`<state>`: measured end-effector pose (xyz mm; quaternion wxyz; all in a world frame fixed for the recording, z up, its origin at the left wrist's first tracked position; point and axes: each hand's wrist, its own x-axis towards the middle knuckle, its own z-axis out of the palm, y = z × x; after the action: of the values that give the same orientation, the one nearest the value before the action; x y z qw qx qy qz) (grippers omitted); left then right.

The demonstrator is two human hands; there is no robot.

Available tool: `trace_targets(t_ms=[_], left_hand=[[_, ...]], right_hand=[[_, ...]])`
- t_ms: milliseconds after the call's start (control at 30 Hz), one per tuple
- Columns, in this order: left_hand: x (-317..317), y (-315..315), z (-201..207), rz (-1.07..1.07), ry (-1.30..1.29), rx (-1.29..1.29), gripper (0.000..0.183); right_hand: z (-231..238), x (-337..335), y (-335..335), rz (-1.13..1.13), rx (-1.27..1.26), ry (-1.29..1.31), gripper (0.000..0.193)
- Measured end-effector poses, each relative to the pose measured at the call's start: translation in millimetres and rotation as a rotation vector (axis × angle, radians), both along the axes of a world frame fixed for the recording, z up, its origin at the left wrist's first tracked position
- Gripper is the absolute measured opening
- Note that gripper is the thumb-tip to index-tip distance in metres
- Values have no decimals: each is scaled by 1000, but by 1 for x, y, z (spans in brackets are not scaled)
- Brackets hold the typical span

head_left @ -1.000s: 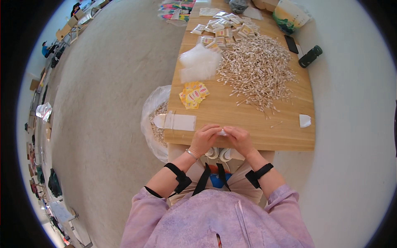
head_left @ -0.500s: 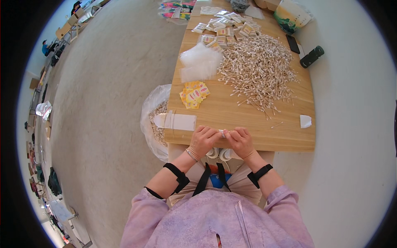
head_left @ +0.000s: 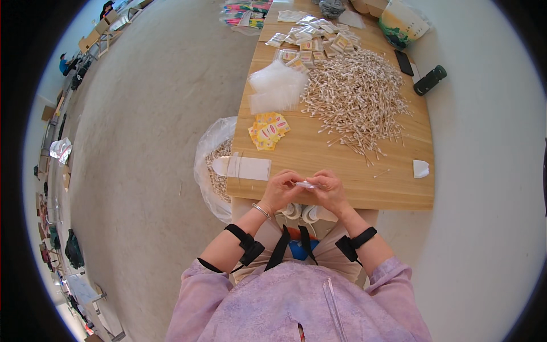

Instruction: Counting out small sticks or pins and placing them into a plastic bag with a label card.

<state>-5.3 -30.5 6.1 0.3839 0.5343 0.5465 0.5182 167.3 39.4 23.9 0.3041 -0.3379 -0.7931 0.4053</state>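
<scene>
A small whitish, shiny plastic bag (head_left: pixel 306 184) is pinched between my two hands just over the front edge of the wooden table (head_left: pixel 353 191). My left hand (head_left: pixel 281 189) grips its left end, while my right hand (head_left: pixel 329 191) has hold of the right end. Fingers cover most of the bag, and its contents cannot be made out. Close to my left hand lies a white card strip (head_left: pixel 250 168). Beyond it are a pile of yellow cards (head_left: pixel 269 132) and a stack of clear bags (head_left: pixel 277 86). A large heap of cotton swabs (head_left: pixel 359 97) spreads across the table.
Filled packets (head_left: pixel 313 43) lie at the far end. Along the right edge are a phone (head_left: pixel 404 61), a dark bottle (head_left: pixel 430 80) and a folded white paper piece (head_left: pixel 420 169). An open plastic sack of swabs (head_left: pixel 206 148) stands left of the table. Far left, people sit by the wall.
Both hands have rolled inward slightly with fingers bent up, and more of the plastic bag shows between them. Things on the table stay put.
</scene>
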Motion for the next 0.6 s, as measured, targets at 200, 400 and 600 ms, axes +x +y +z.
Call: trace_targets(t_ms=[200,400,600], left_hand=[[-3,8,-9,-18,-148,-172,9],[-1,8,-19,26,-406,-274,6],[3,8,-14,37,-405,-226,4]], right_hand=[[-14,5,11,2,-460,156,8],[-21,7,21,29,-871,247,6],[-20,6,19,62,-759,282,4]])
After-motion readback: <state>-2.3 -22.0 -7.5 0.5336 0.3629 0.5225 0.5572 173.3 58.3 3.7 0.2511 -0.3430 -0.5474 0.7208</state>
